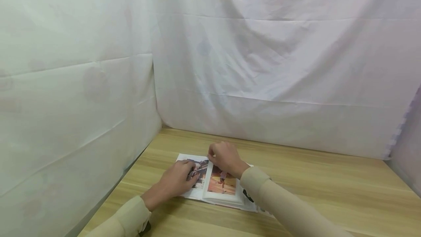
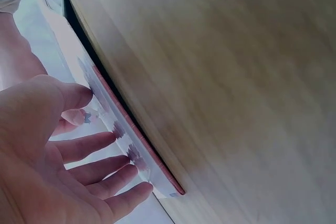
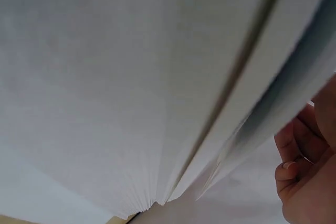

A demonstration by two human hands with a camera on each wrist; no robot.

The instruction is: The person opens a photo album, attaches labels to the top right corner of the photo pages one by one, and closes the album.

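A photo album lies spread on the wooden table, with a picture on each facing page. My left hand rests over the left page, fingers spread and loosely bent, covering part of its dark picture. In the left wrist view, the fingertips of that hand lie along the album's outer edge. At the top of the right page, near the gutter, my right hand pinches the page's upper edge with curled fingers. Below it shows an orange picture. Raised white pages fill most of the right wrist view, partly hiding that hand.
The wooden table extends to the right and in front of the album. White cloth hangs behind the table, and another white sheet hangs along its left side.
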